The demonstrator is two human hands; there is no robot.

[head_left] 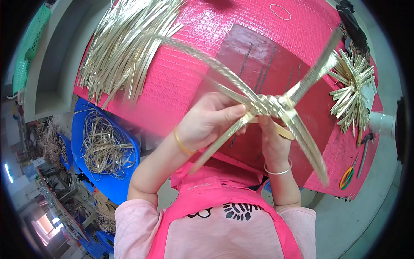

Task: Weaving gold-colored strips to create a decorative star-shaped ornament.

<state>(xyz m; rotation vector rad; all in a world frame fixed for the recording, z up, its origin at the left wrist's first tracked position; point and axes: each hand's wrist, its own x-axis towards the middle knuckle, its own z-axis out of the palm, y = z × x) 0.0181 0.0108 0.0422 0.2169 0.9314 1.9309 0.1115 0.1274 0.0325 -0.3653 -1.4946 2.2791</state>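
Above the dark red board [317, 142], both hands hold a braid of shiny gold strips [268, 105]. Its middle is tightly woven, and loose strip ends fan out on both sides, some blurred by motion. My left hand [207, 118] pinches the braid's left end between thumb and fingers. From below, my right hand [276, 149] grips near the braid's right part; some of its fingers are hidden behind the work. A curved pale yellow band [285, 132] runs under the braid beside my right fingers.
A pile of gold strips [129, 47] lies at the far left of the pink table cover [172, 93]. Gold strips [353, 86] are bunched at the right, above a hammer [365, 151] and scissors [346, 178]. A blue bin [116, 190] with tangled strips stands at left.
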